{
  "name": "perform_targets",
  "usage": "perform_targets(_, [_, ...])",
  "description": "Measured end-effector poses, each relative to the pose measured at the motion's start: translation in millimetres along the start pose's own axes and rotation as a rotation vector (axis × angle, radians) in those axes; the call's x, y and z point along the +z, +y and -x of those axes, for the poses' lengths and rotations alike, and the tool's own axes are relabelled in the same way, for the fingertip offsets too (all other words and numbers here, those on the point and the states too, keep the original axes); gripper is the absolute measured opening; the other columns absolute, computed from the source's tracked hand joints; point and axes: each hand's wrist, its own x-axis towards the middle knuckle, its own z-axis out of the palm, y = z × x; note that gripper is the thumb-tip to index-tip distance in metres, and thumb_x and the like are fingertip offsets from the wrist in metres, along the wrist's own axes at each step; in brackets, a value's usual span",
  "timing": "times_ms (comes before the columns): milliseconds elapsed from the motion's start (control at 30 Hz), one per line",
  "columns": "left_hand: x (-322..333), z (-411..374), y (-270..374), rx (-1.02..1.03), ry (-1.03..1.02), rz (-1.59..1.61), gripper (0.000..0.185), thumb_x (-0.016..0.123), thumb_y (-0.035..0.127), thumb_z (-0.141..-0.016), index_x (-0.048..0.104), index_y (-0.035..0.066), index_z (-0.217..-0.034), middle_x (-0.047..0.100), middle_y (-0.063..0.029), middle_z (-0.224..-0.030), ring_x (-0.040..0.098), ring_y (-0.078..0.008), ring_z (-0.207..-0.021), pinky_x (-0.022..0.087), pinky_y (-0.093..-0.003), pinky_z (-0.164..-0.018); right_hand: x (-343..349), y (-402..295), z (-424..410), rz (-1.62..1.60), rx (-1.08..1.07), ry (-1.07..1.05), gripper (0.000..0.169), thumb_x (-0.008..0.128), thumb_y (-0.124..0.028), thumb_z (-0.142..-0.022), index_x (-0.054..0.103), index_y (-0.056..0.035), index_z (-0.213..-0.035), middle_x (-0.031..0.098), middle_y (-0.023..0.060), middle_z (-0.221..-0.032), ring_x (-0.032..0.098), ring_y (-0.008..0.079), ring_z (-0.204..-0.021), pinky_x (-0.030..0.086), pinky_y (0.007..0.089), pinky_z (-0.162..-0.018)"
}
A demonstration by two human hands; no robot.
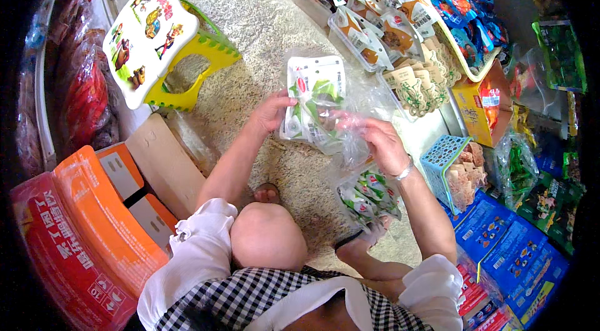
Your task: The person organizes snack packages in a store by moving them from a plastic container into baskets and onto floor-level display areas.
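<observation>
My left hand (271,112) grips the left edge of a small stack of white and green snack packets (313,97), thumb on top. At the stack's right edge, my right hand (380,142) has its fingers on a crumpled clear plastic bag (361,113). Whether those fingertips also pinch the packets is hard to see through the film. Lower down, beneath the right wrist, more green and white packets (370,195) lie inside clear plastic beside my foot.
A yellow folding stool (152,36) with a white printed top stands at the upper left. Orange and red cartons (98,218) are at the left. Along the right are a blue perforated basket (440,162), yellow-rimmed baskets (445,17), bins of packets (370,45) and blue boxes (504,246).
</observation>
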Motion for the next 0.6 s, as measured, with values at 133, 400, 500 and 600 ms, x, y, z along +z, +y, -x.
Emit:
perform_targets(133, [-2,4,-6,0.064,-0.023,0.072,0.052,0.060,-0.002,-0.072,0.046,0.000,-0.122,0.058,-0.0137,-0.113,0.058,-0.0267,-0.104,0.046,-0.0431,-0.093,-24,41,-7,0.362,-0.019,0.276,0.035,0.051,-0.002,-0.081,0.056,-0.0006,-0.116,0.057,0.0115,-0.120,0.051,0.0214,-0.113,0.038,0.0329,-0.098])
perform_targets(400, [54,11,-4,-0.044,-0.119,-0.412,0.043,0.054,0.029,-0.090,0.048,-0.001,-0.121,0.058,-0.0103,-0.115,0.057,-0.0190,-0.104,0.045,-0.0359,-0.092,-3,-3,-30,-0.031,-0.008,0.316,0.041,0.075,-0.014,-0.072,0.058,-0.0003,-0.106,0.064,0.0078,-0.100,0.061,0.0160,-0.088,0.047,0.0289,-0.079])
perform_targets(500, [92,12,-8,0.112,-0.060,-0.168,0.043,0.046,0.034,-0.094,0.051,-0.002,-0.118,0.060,-0.0102,-0.112,0.057,-0.0190,-0.103,0.045,-0.0340,-0.089,-3,-3,-23,0.140,0.003,0.438,0.041,0.076,-0.015,-0.071,0.058,-0.0011,-0.104,0.064,0.0070,-0.100,0.060,0.0139,-0.089,0.047,0.0294,-0.080])
perform_targets(600, [93,10,-5,0.074,0.028,-0.387,0.037,0.042,0.029,-0.096,0.057,-0.003,-0.110,0.062,-0.0104,-0.105,0.058,-0.0170,-0.097,0.046,-0.0318,-0.086,-8,0,-21,-0.139,-0.023,0.238,0.048,0.078,-0.018,-0.069,0.056,-0.0027,-0.109,0.063,0.0064,-0.104,0.059,0.0135,-0.095,0.047,0.0295,-0.084])
